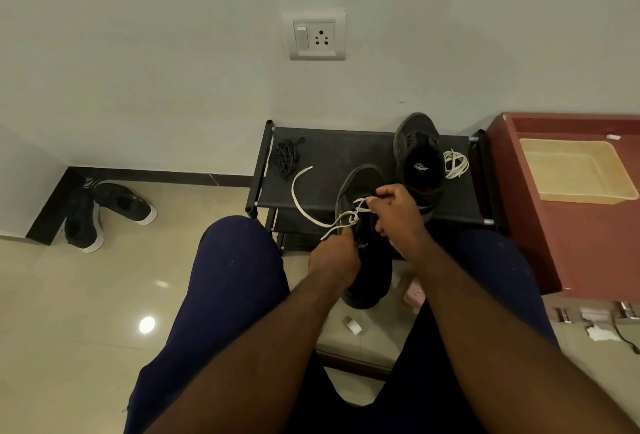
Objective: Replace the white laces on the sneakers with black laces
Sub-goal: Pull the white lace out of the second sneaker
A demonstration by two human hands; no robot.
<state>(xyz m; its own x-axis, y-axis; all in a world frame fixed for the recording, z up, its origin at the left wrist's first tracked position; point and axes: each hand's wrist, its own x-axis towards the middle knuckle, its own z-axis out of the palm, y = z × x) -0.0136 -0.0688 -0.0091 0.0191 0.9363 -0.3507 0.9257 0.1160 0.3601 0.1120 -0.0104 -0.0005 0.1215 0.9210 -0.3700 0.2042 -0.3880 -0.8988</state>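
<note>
Right now my left grip [334, 253] is clenched on the black sneaker [372, 274], steadying it between my knees so the eyelets face me. My right grip [398, 215] pinches the white lace [348, 219] to draw it out, and its free end trails over the shoe rack [346, 149]. The second sneaker [419, 156] stands there unlaced, a coiled white lace [455, 163] beside it and the black laces [286, 156] bundled well apart, ready, I judge, for threading. My hands hide the eyelets, so I cannot tell how many rows remain
</note>
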